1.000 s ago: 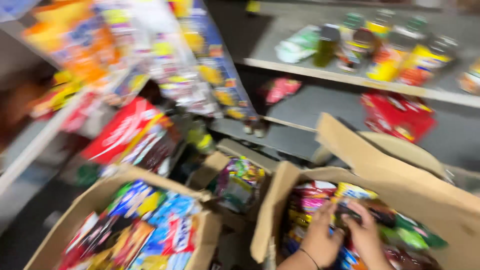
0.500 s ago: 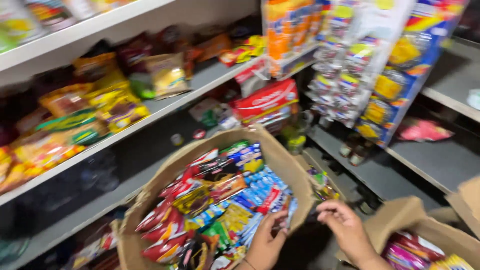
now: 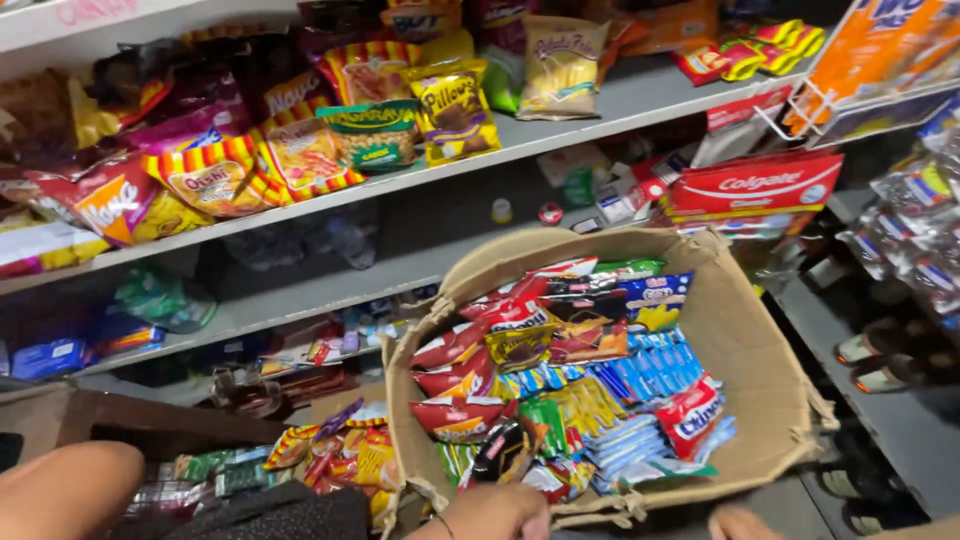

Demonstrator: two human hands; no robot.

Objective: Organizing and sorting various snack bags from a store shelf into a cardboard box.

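Observation:
A brown cardboard box (image 3: 760,370) fills the middle of the head view, packed with several snack packets (image 3: 560,380) in red, blue, yellow and green. My left hand (image 3: 495,515) sits at the box's near rim with its fingers curled over the torn edge. A thin band shows at its wrist. Only a sliver of my right hand (image 3: 737,523) shows at the bottom edge, next to the same rim. Its fingers are out of frame.
Grey shelves (image 3: 600,115) behind the box carry several snack bags (image 3: 375,130). Red toothpaste cartons (image 3: 755,185) lie at the right, and hanging sachets (image 3: 925,230) at the far right. Loose packets (image 3: 340,455) lie left of the box. A knee (image 3: 60,490) is at the bottom left.
The view swung left from a second box to this one, which now looks closer and larger. Both hands moved from inside the right-hand box to this box's near rim.

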